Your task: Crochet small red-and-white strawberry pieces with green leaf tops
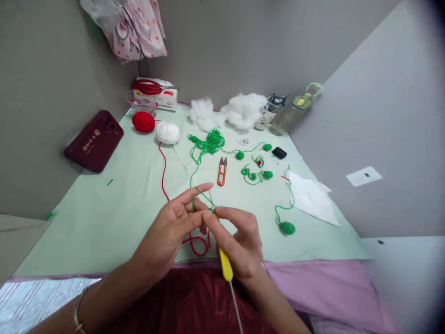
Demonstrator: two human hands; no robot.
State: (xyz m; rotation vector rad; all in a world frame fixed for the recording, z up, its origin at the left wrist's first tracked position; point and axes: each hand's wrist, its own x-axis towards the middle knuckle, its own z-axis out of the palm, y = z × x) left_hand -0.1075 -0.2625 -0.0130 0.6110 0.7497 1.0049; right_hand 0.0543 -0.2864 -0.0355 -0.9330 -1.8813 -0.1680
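My right hand [242,241] is closed round a crochet hook [225,265] with a yellow handle. Its thin metal shaft sticks out at both ends. The index finger of my left hand [165,229] is stretched out with a strand of green yarn [205,196] running over it. Its thumb pinches a tiny bit of green yarn work at the hook's tip, mostly hidden by the fingers. That strand leads back to a loose green yarn tangle [212,140]. Red yarn [198,253] lies curled beneath my hands. Orange thread snips [222,172] lie just beyond them.
Small green crocheted pieces [287,228] lie at the right near white paper [311,197]. Red [143,122] and white yarn balls [168,133] sit back left, by a maroon phone [95,141]. White stuffing [243,111] and a water bottle [292,113] stand along the back.
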